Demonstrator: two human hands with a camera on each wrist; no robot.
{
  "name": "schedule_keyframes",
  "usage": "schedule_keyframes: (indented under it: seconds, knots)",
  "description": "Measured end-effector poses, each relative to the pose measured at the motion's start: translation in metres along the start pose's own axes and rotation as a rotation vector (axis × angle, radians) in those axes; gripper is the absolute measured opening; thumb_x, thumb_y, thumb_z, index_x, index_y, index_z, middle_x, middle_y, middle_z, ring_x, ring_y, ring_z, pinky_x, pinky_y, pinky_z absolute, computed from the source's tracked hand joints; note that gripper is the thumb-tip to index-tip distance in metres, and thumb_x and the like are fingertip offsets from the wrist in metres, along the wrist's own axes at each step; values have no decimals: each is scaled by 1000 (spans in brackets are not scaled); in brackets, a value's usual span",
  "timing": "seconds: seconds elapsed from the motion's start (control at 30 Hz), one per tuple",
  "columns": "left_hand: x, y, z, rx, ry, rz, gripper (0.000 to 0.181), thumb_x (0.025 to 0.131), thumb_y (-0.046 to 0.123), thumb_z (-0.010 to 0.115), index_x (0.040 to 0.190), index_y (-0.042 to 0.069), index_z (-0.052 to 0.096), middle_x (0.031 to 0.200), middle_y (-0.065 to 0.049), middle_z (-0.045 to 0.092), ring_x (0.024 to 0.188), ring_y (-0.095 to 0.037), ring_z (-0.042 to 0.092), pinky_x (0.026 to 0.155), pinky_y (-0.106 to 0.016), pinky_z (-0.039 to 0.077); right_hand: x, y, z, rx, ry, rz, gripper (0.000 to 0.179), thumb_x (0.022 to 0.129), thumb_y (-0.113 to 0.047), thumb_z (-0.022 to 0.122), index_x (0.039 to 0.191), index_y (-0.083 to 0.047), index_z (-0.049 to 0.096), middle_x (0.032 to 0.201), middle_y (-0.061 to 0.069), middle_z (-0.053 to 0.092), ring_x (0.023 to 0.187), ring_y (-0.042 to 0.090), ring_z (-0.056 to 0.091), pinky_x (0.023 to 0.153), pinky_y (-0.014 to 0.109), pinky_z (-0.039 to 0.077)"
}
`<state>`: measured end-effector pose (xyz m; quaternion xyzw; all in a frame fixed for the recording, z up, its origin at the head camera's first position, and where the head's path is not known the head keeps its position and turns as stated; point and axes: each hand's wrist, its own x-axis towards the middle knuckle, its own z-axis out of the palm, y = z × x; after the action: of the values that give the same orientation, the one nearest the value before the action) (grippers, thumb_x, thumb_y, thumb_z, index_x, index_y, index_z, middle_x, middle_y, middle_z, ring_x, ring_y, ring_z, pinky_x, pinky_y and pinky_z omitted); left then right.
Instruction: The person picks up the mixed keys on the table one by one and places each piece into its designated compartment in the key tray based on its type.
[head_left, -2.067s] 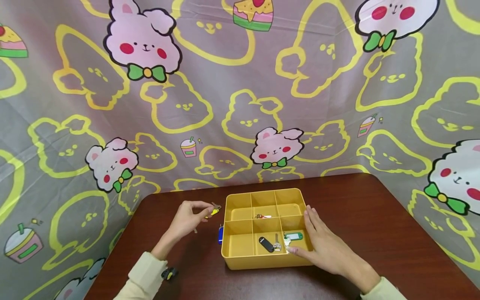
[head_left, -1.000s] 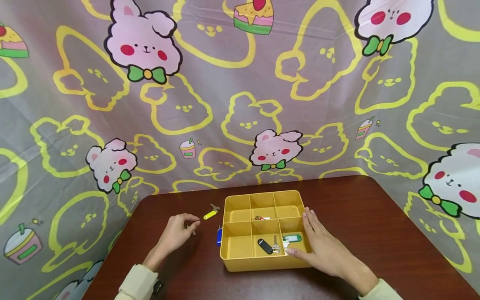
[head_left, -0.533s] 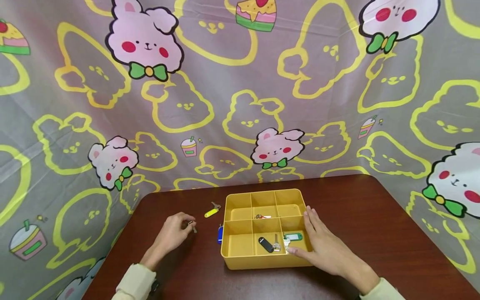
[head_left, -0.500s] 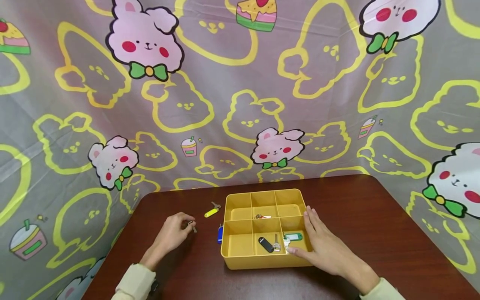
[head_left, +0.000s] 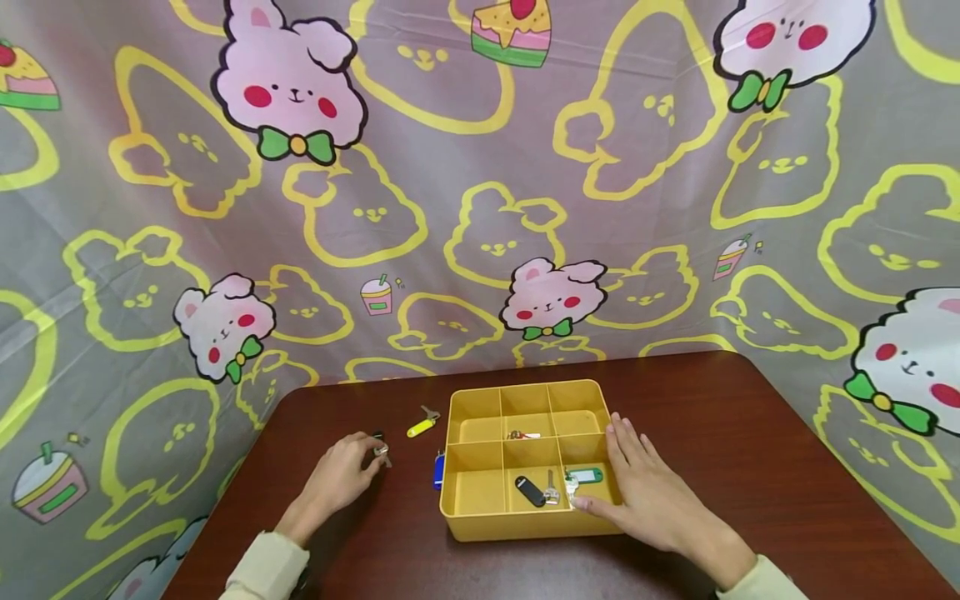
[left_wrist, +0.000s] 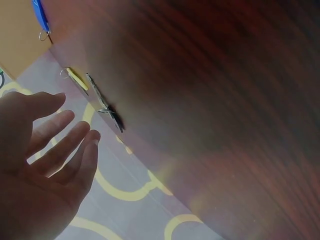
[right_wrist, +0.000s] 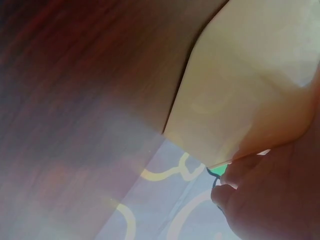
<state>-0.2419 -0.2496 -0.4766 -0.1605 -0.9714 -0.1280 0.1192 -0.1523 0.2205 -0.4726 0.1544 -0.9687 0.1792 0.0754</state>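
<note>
My left hand [head_left: 337,477] is over the table left of the box, its fingers loosely bent. Just beyond its fingertips lies a key with a black tag [left_wrist: 114,117]; the left wrist view shows a gap between them. A key with a yellow tag [head_left: 422,427] lies farther back. My right hand [head_left: 656,492] rests along the right wall of the yellow divided box [head_left: 525,527], fingers straight, thumb at the front rim. Inside the box are a black-tagged key [head_left: 530,491], a green-tagged key [head_left: 585,475] and a red-tagged key [head_left: 522,435].
A blue key tag [head_left: 438,471] lies against the box's left wall. The dark wooden table [head_left: 720,417] extends on both sides of the box. Patterned cloth [head_left: 450,208] hangs behind and beside the table.
My left hand has let go of the yellow-tagged key on the table and moved left and nearer, over to the black-tagged key. My right hand stays on the box.
</note>
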Motion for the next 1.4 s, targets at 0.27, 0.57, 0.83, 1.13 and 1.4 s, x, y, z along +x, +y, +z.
schedule_keyframes:
  seconds: [0.27,0.57,0.83,1.13,1.4]
  knots:
    - [0,-3,5,19,5,23,14,92,13,80,102,5,79,102,-9,76,92,-24,74,76,-43,62,0,-1,0,-56,20,-22,116,91,-81,56,159,10,34,171,28,26,161,44,26,128,59,31]
    - [1,-2,7,31,-9,61,7,90,6,80,96,10,80,91,0,78,84,-18,75,73,-39,62,1,0,-3,-156,56,-51,115,90,-84,52,157,9,39,169,27,33,160,42,30,130,59,25]
    - [2,-6,12,52,-47,55,10,92,5,77,94,14,77,82,6,76,73,-12,71,64,-35,58,1,-1,-4,-156,64,-51,114,90,-82,54,155,10,41,168,27,35,159,42,32,129,63,22]
    - [5,-10,16,99,-71,43,11,93,7,76,95,17,78,81,4,76,68,-14,70,59,-35,57,2,-3,-7,-125,41,-36,114,91,-82,54,157,10,38,169,27,31,160,43,29,129,64,21]
    - [5,-12,18,125,-65,49,13,93,7,76,88,18,75,73,2,72,62,-16,66,53,-35,54,1,-3,-4,-79,25,-21,115,91,-81,55,157,10,36,170,28,30,161,43,25,129,66,21]
